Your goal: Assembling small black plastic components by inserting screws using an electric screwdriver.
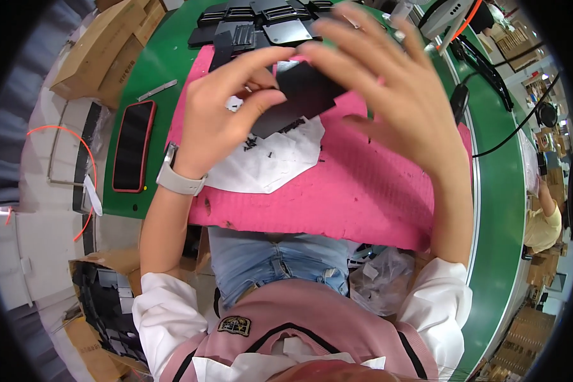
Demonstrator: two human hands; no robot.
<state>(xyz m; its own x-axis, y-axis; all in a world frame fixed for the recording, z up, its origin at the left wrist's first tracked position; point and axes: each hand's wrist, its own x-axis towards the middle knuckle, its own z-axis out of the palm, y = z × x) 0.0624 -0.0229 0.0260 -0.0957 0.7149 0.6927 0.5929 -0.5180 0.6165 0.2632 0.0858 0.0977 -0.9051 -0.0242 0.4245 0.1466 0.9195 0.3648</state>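
My left hand [219,111], with a pale watch band at the wrist, pinches a flat black plate [302,99] between thumb and fingers. The plate is tilted above the bench. My right hand [395,89] is raised at its right side, blurred, with fingers spread and the thumb apart. Its index finger is near the plate's upper edge; whether they touch I cannot tell. Below the plate lies a white sheet [267,169] with small black pieces [251,144] scattered on it. The sheet rests on a pink foam-like mat [337,207].
Several black and grey flat parts [242,35] are piled at the far side of the green table [500,210]. To the left lie a phone in a red case [134,146] and a thin metal strip [157,90]. A cardboard box [102,57] stands far left; a black cable [500,146] hangs right.
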